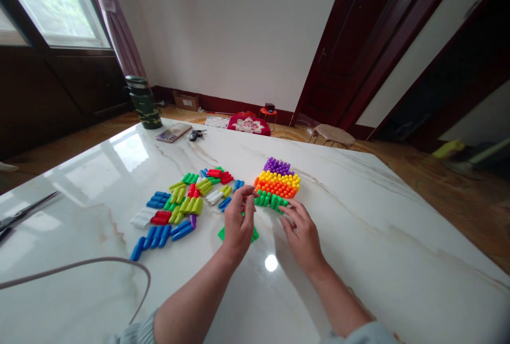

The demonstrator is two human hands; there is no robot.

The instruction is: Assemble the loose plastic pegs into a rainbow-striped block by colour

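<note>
A block of small, round-ended plastic pieces stands upright in front of my hands, with purple pieces (277, 166) at the back, then yellow pieces (281, 179), orange pieces (274, 188) and a green row (269, 199) nearest me. My left hand (239, 222) is beside the left end of the green row, thumb raised and fingers loosely bent, seemingly with nothing in them. At the row's right end, the fingertips of my right hand (303, 232) touch or nearly touch the last green piece, thumb apart. More green pieces (221, 233) lie partly hidden under my left hand.
Blue, red, white, green and yellow-green pieces (185, 205) lie in groups to the left. Scissors (22, 214) and a grey cable (99, 260) are at the left of the marble table (378, 238). Farther back are a camouflage tumbler (144, 105), a phone (174, 132) and keys (195, 135).
</note>
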